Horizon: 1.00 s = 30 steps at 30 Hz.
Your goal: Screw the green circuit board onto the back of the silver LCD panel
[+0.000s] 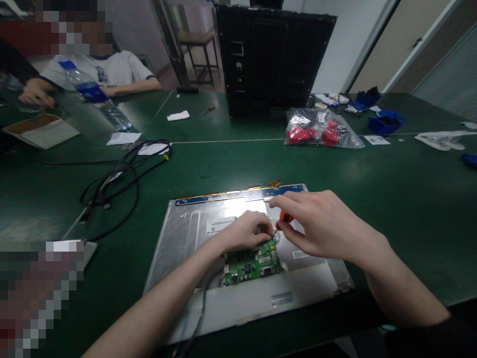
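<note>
The right hand (316, 223) holds an orange-and-black screwdriver (285, 218), its tip at the upper right corner of a green circuit board (253, 262), where the fingers of the left hand (249, 231) also rest. The board lies on a silvery metal panel (179, 248) with a blue strip (238, 195) along its far edge, set on the green worktop (231, 166). Beyond are looped black cables (130, 169), a clear bag of red items (322, 130), an upright black display (274, 62) and, at the far left, a seated person (122, 74) near a plastic bottle (97, 97).
</note>
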Tool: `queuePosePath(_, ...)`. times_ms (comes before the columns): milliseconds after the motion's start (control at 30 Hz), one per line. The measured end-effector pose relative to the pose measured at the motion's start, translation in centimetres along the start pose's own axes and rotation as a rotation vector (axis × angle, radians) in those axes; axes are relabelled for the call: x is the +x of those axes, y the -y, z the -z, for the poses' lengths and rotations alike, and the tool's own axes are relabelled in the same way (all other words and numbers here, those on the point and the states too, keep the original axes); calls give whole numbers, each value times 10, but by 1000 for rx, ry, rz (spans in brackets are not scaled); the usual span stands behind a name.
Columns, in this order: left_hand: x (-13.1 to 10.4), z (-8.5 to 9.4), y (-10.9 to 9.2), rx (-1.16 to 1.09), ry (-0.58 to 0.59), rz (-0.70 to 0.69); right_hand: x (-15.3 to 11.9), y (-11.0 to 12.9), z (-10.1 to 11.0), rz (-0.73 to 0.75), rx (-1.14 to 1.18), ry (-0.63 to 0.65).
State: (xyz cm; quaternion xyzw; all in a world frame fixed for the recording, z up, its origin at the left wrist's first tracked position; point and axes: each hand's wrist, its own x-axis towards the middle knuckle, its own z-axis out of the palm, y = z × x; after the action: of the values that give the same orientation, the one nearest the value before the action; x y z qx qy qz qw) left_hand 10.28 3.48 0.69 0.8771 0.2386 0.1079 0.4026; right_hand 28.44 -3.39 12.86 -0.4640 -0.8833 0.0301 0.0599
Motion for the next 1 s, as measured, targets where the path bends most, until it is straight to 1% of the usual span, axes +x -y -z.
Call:
queuePosePath(167,0,1,0,4,1,5,0,-1,-1,-12,-39,-19)
queuePosePath(333,0,1,0,28,7,-40,2,-1,-1,-24,-69,-9)
queuePosePath(567,1,-2,3,88,-1,-29,1,-1,-2,-20,-47,-3)
queuePosePath(833,1,-2,3,90,11,-38,1,-4,-4,-49,-114,-10)
queuePosePath(1000,1,-1,3,69,5,-40,1,-2,-1,-8,-55,-10)
